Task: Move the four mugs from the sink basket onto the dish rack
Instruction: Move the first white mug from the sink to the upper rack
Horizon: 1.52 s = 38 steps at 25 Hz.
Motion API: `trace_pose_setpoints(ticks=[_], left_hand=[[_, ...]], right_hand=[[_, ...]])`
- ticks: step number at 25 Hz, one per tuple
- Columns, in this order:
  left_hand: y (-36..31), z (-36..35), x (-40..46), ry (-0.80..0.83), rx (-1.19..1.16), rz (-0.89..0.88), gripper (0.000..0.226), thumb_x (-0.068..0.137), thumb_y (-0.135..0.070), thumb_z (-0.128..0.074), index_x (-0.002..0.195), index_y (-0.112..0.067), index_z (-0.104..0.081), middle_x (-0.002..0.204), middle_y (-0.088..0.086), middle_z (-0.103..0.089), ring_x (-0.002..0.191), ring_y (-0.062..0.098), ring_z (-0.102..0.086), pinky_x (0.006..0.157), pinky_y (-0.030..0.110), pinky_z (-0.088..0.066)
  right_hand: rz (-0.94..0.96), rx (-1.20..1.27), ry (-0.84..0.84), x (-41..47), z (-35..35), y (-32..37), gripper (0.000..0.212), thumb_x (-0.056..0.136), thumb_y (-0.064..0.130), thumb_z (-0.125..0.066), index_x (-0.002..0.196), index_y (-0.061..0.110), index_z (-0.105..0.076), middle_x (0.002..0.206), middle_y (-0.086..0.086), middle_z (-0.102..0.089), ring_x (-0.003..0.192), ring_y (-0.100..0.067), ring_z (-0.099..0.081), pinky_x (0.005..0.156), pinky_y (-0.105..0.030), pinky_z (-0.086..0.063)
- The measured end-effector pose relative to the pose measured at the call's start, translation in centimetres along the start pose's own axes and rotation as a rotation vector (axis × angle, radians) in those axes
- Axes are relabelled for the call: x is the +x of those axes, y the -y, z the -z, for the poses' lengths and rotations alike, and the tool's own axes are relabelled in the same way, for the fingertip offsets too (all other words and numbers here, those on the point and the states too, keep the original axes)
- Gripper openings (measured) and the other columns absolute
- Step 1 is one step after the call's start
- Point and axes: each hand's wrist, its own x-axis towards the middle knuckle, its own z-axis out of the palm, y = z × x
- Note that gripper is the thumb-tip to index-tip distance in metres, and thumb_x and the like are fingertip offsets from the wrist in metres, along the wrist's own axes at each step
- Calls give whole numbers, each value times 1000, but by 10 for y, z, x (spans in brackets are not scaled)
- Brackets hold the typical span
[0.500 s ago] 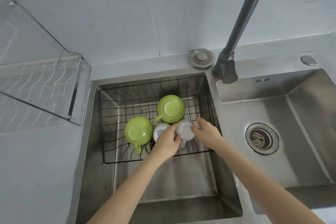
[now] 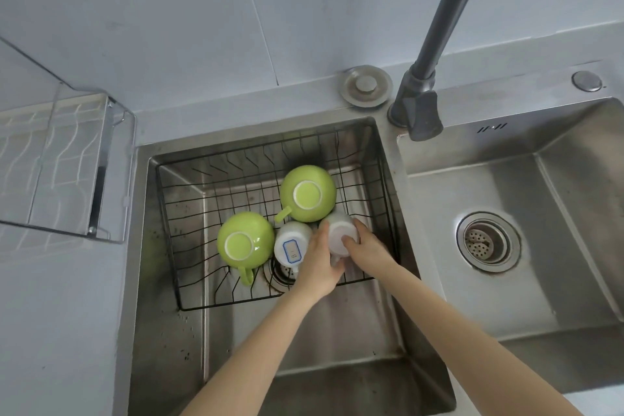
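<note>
A black wire basket (image 2: 209, 280) sits in the left sink bowl. Four mugs stand upside down in it: one green mug (image 2: 308, 193) at the back, another green mug (image 2: 244, 240) at the front left, a white mug with a blue label (image 2: 291, 243), and a second white mug (image 2: 339, 230) to its right. My right hand (image 2: 369, 248) grips that right white mug over its base and right side. Wedged between the two white mugs, my left hand (image 2: 317, 267) has its thumb on the right mug's left side. The dish rack (image 2: 50, 159) stands on the counter at the left.
A dark faucet (image 2: 418, 105) rises between the two bowls, with its spout overhead. A round metal stopper (image 2: 366, 86) lies on the ledge behind the basket. The right sink bowl has a strainer drain (image 2: 486, 241). A clear panel fronts the rack.
My left hand slid right off the labelled white mug, which now shows fully. My right hand closed further over the right white mug.
</note>
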Motion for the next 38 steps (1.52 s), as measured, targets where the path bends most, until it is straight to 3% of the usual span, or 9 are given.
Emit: trace_pose_setpoints(ticks=[5,17,21,24,28,31,33,36,38], left_hand=[[4,-4,7,-19,-16,32,75,72,-22,-60,137,-13,-25,130,14,-49,116,28,-53,96,47,-49],[-31,25,-28,25,121,-62,59,88,-4,-41,142,-20,-22,128,21,-53,115,34,-51,91,29,-41],[-33,35,-54,4,157,-179,64,86,-8,-54,140,-25,-26,128,7,-48,108,18,-51,93,23,-40],[-36,40,-70,-80,226,-299,64,82,-11,-59,137,-29,-32,119,-1,-43,94,11,-44,85,21,-41],[-39,44,-89,-128,239,-386,64,78,-16,-64,133,-30,-37,127,-4,-44,109,15,-45,89,34,-45],[-40,47,-105,-90,192,-473,65,76,-16,-67,132,-28,-36,121,-30,-40,109,0,-37,86,2,-32],[-41,51,-116,-64,165,-478,68,74,-17,-70,132,-27,-35,112,-42,-30,107,-4,-36,81,-9,-24],[-39,56,-131,-113,122,-497,68,72,-20,-73,130,-28,-39,112,-39,-36,108,0,-41,83,-5,-29],[-38,59,-140,-159,74,-503,68,70,-22,-75,128,-30,-41,113,-30,-46,109,5,-45,88,8,-37]], right_hand=[[-25,23,-32,3,-2,-4,52,96,22,-38,146,18,-22,147,-12,-41,131,-30,-42,107,-35,-35],[100,46,-157,-39,14,4,46,97,24,-37,142,18,-33,136,-13,-53,126,-30,-47,100,-33,-39],[132,51,-160,-60,23,5,43,95,29,-39,138,23,-40,123,-13,-60,115,-29,-54,96,-35,-43],[169,61,-153,-78,24,6,36,94,32,-40,127,26,-52,115,-12,-64,110,-32,-57,97,-45,-49],[195,-9,-127,-97,30,10,34,93,34,-39,121,26,-56,113,-10,-64,100,-29,-65,94,-45,-51],[258,-69,-69,-115,34,13,32,92,35,-39,117,29,-58,108,-8,-64,91,-26,-69,92,-43,-54],[305,-152,-39,-126,37,15,33,92,36,-38,119,31,-56,101,-4,-63,86,-23,-68,94,-41,-53],[369,-184,-1,-142,40,16,35,94,37,-37,125,32,-51,96,-1,-60,82,-18,-64,94,-35,-51],[424,-152,38,-153,39,14,37,95,38,-37,130,34,-46,103,0,-61,88,-20,-66,97,-35,-50]])
